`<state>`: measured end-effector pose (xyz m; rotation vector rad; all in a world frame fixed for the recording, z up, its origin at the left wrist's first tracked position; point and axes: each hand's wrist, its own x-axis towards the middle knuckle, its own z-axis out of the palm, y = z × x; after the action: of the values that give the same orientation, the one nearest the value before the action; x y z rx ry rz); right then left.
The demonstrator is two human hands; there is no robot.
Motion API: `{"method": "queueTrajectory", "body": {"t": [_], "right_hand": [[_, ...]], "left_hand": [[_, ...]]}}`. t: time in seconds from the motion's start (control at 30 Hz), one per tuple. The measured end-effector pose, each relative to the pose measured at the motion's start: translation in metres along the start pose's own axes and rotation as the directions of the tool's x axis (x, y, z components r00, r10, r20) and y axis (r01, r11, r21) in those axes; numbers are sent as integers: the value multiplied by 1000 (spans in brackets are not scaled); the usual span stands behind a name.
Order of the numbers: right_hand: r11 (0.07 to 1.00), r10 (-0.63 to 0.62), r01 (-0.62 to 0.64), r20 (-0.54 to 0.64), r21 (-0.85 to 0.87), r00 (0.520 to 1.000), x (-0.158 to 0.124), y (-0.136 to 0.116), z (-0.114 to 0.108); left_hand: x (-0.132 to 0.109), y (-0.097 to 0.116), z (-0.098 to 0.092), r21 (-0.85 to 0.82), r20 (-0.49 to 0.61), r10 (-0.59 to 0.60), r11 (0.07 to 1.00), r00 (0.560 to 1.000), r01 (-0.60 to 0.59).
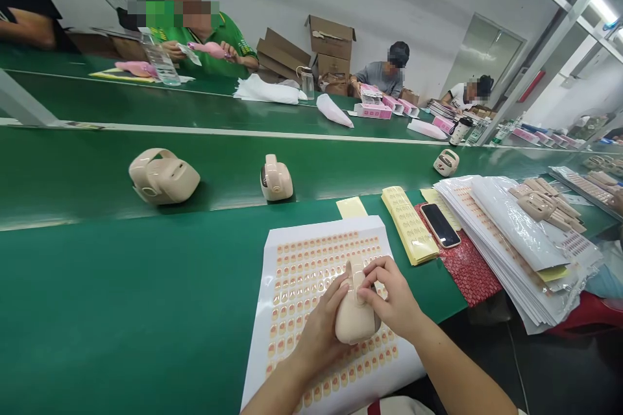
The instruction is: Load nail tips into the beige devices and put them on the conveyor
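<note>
A small rounded beige device with a loop handle (pixel 357 321) is held above a white sheet of stickers (pixel 287 231). My left hand (pixel 316 327) wraps round the device's left side and supports it. At its upper right is my right hand (pixel 392 295), with thumb and fingers bent together in a pinch against the casing near the handle. Whatever lies between those fingertips is hidden. Rows of small beige stickers with reddish marks cover the sheet, which lies on the green table under both hands.
Similar devices stand on the green belt: one left (pixel 165 176), one mid (pixel 276 178), one right (pixel 446 163). Yellow label strips (pixel 410 225), a phone (pixel 440 225) and stacked sticker sheets (pixel 491 243) lie to the right. Several people sit across the line; one handles a pink object (pixel 211 49).
</note>
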<state>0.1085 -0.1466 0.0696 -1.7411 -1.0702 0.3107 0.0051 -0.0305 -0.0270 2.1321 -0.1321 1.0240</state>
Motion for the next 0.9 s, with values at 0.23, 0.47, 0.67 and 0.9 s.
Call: {"method": "queueTrajectory", "body": {"t": [0.23, 0.47, 0.67, 0.9], "right_hand": [[976, -210, 208, -37, -65, 977, -18, 12, 1], [983, -154, 160, 73, -85, 985, -29, 19, 1], [919, 217, -303, 318, 252, 923, -5, 23, 0], [785, 309, -438, 336, 438, 890, 7, 15, 10]], "left_hand": [[6, 6, -3, -27, 3, 8, 1000, 1000, -8], [1, 4, -2, 8, 0, -15, 1000, 1000, 15], [5, 8, -5, -42, 72, 17, 999, 997, -14], [6, 12, -4, -13, 65, 28, 1000, 998, -27]]}}
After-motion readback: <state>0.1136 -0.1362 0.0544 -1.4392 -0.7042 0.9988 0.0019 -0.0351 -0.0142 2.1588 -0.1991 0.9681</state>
